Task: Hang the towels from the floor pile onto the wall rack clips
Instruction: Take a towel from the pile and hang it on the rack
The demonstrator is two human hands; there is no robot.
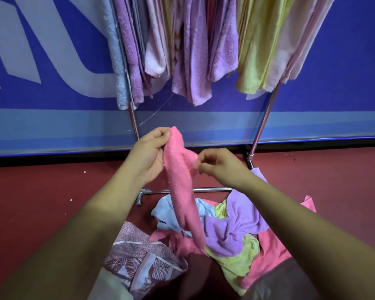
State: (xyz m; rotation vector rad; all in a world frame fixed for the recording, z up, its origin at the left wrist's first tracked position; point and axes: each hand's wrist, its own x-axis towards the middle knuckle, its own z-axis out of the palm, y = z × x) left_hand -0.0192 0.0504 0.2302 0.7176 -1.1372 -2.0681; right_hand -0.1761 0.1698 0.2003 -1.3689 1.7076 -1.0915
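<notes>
Two hands are closed on one pink towel [180, 187].
Top pinched by fingers of the left hand [147, 158] at 11 o'clock, edge by the right hand [222, 166] at 2; tail trailed onto the floor pile [236, 226] at 6.

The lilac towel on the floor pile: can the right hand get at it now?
Probably not yet: the right hand pinches the pink towel, so its grip is taken. The lilac towel lies uncovered below it, nothing between.
</notes>
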